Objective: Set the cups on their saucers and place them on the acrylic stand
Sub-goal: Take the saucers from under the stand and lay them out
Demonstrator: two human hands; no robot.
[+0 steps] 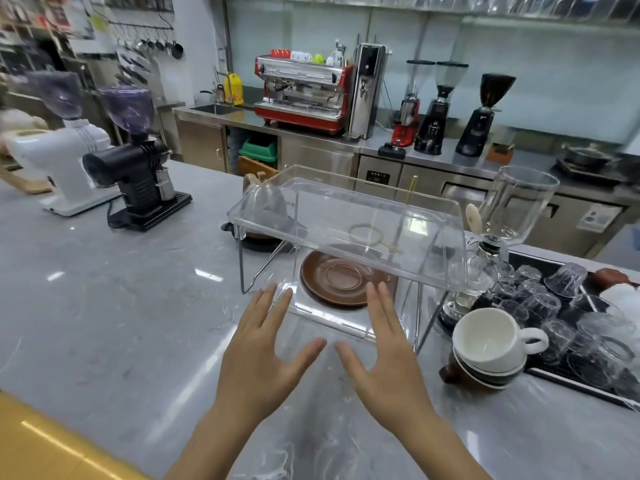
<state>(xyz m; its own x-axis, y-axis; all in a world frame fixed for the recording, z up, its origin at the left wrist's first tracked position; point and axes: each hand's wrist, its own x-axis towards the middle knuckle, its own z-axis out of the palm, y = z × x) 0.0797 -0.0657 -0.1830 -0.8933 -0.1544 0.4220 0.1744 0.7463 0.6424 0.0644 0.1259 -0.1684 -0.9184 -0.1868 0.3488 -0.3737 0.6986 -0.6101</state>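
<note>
Both hands are flat and open, with the fingers spread, and neither grip has hold of anything. The left hand (263,351) and the right hand (388,348) hover side by side over the grey marble worktop (121,306), just at the near edge of the clear two-level acrylic stand (346,216).

The round brown saucers (337,280) lie on the low level of the stand, just past the right fingertips. The white cup with a handle (488,339) sits off to the right of the right hand, stacked on other cups.

I think the job has only just begun, since no cup sits on a saucer yet. A good way would be to pull one saucer out first, then take the white cup by its handle and set it down in the middle ring, slowly, so it does not clink.

The stand is see-through, so its edges are hard to pick out. I cannot tell how many saucers are stacked, or how many cups sit under the white one. The upside-down clear glasses (568,306) are blurry.
</note>
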